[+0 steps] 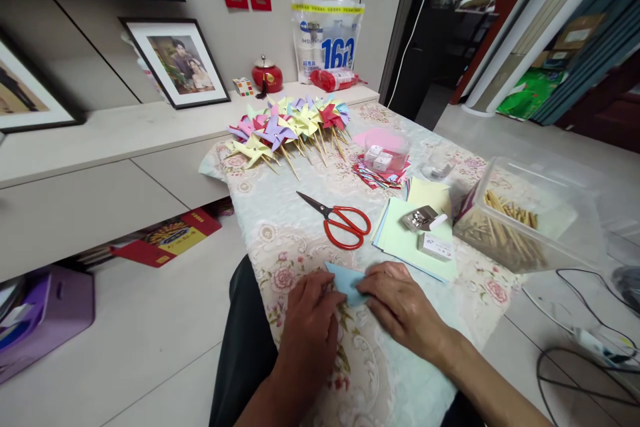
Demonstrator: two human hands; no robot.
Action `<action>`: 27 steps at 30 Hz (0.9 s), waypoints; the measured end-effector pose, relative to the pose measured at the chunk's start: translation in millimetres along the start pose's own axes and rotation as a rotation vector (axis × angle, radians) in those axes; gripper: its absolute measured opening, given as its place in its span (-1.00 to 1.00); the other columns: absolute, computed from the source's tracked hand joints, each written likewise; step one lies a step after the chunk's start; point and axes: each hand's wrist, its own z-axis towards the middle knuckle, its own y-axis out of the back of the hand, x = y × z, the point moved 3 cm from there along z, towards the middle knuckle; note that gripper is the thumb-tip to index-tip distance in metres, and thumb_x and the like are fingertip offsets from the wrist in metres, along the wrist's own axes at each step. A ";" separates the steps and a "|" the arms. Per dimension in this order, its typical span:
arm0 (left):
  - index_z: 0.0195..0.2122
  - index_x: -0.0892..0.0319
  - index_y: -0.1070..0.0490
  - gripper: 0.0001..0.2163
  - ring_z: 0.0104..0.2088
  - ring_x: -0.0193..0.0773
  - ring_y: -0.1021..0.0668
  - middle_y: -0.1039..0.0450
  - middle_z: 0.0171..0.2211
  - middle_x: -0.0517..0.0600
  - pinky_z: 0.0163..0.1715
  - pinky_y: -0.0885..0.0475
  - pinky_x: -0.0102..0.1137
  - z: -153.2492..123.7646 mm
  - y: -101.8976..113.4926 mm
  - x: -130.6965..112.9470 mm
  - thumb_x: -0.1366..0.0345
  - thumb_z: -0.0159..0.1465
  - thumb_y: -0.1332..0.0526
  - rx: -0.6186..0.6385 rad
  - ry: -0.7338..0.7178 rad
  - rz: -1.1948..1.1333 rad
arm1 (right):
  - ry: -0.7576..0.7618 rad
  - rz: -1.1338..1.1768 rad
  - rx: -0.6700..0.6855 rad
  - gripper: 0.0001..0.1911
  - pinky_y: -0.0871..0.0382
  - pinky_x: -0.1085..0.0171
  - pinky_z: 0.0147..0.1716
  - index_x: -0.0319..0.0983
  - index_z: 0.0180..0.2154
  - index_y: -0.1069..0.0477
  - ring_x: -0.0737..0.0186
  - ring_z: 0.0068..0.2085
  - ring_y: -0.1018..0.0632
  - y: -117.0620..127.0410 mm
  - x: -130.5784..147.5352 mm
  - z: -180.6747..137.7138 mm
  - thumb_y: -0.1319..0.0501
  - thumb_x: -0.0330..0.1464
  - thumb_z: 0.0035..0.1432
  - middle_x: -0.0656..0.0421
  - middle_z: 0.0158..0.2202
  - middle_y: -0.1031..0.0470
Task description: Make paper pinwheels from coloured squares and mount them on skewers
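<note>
A small light-blue paper (346, 280) lies folded on the floral tablecloth (280, 240) near the front edge. My left hand (310, 310) presses its left side with curled fingers. My right hand (400, 303) pinches and holds down its right side. Both hands touch the paper, which is partly hidden under the fingers. Red-handled scissors (340, 220) lie just beyond the hands.
A heap of paper pinwheels (290, 127) on sticks lies at the far end. Stacked coloured sheets (410, 230), a stapler (423, 218), a small white box (435, 247) and a clear tub of wooden sticks (520, 220) sit at right. Cables (575, 347) run over the floor.
</note>
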 end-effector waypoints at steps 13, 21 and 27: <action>-0.03 0.29 -0.42 -0.70 0.01 -0.08 -0.51 -0.43 0.00 0.21 -0.04 -0.53 -0.18 -9.9 1.8 4.2 0.54 0.25 -0.05 -0.037 0.063 0.130 | -0.225 -0.018 0.256 -0.69 -0.31 0.06 -0.09 -0.21 0.09 -0.39 0.02 -0.10 -0.44 -5.8 -7.9 35.8 -0.09 -0.41 0.36 0.04 -0.15 -0.52; 0.02 0.34 -0.42 -0.71 0.08 0.07 -0.44 -0.44 0.00 0.25 0.02 -0.43 -0.08 -12.6 0.2 -8.3 0.56 0.29 -0.11 -0.137 -0.145 0.313 | -0.220 -0.015 0.237 -0.72 -0.32 0.09 -0.06 -0.20 0.04 -0.39 0.05 -0.09 -0.46 -7.7 -7.8 38.0 -0.13 -0.43 0.31 0.06 -0.12 -0.53; -0.02 0.28 -0.49 -0.71 0.14 0.15 -0.41 -0.54 0.03 0.12 0.10 -0.28 -0.02 -18.3 -9.3 -5.6 0.54 0.31 -0.09 -0.079 -0.143 0.313 | -0.223 -0.053 0.253 -0.64 -0.35 0.07 -0.07 -0.20 0.10 -0.35 0.03 -0.07 -0.46 -9.9 -11.6 40.6 -0.17 -0.44 0.26 0.04 -0.10 -0.50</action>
